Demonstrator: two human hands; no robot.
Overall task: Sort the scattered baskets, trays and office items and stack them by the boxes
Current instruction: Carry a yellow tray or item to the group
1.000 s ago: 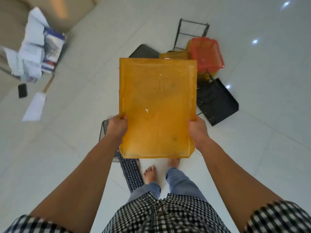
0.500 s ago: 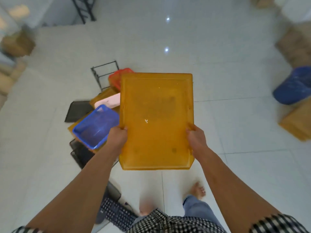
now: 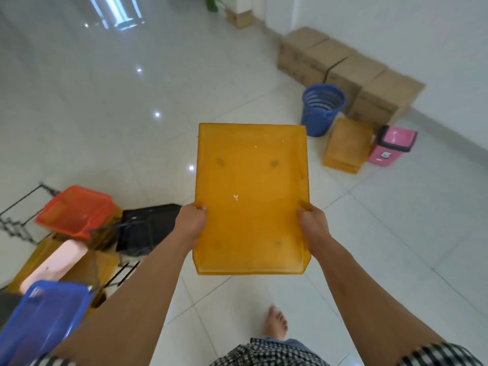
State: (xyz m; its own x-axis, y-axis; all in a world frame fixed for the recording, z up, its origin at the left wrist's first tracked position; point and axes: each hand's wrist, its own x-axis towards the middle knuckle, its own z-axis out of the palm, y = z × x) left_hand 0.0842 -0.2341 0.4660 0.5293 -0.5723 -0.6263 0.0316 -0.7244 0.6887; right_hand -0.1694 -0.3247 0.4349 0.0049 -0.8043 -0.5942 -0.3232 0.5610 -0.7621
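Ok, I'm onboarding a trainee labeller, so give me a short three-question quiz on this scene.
1. True or false: the left hand and right hand grip the orange tray by its side edges.
2. What lies between the blue wastebasket and the pink bin? A) a keyboard B) a stack of orange trays C) a red basket
3. Fill in: the cardboard boxes stand in a row along the ____.
Key: 1 true; 2 B; 3 wall.

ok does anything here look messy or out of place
Yes, the heap on the floor at the left: a red basket sits tilted on top, a black tray tilts beside it, and a blue basket lies askew nearer the camera. The orange trays, blue bin and pink bin by the boxes look tidy.
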